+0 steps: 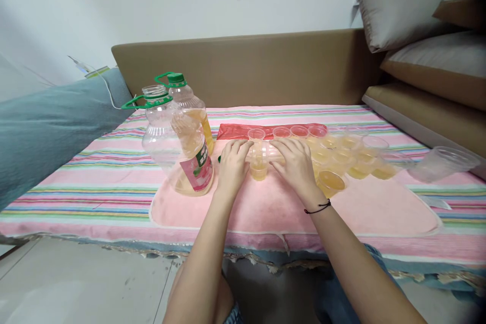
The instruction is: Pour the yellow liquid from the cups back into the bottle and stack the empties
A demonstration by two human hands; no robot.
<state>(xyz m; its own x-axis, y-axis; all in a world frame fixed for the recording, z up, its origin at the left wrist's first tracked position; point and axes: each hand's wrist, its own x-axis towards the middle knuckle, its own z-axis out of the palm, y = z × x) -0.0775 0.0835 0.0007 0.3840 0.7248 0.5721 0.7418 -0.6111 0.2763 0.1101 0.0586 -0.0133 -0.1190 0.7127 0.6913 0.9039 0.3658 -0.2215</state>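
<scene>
Both my hands are curled over a clear plastic cylinder (261, 151) that lies crosswise between them; its exact kind is hard to make out. My left hand (232, 161) has its fingers over the left end and its thumb below. On the right end my right hand (294, 159) sits the same way, a dark cord bracelet on that wrist. A clear cup (258, 171) of pale yellow juice stands between the hands, its upper part overlapping the cylinder in view. Beside my right hand is another filled cup (331, 181).
Several juice cups (359, 168) crowd the right of the pink mat (261, 212). An uncapped big bottle (163, 131) and a green-capped one (195, 104) stand left. A red plastic packet (235, 131) lies behind; a clear container (442, 164) rests far right near cushions (436, 66).
</scene>
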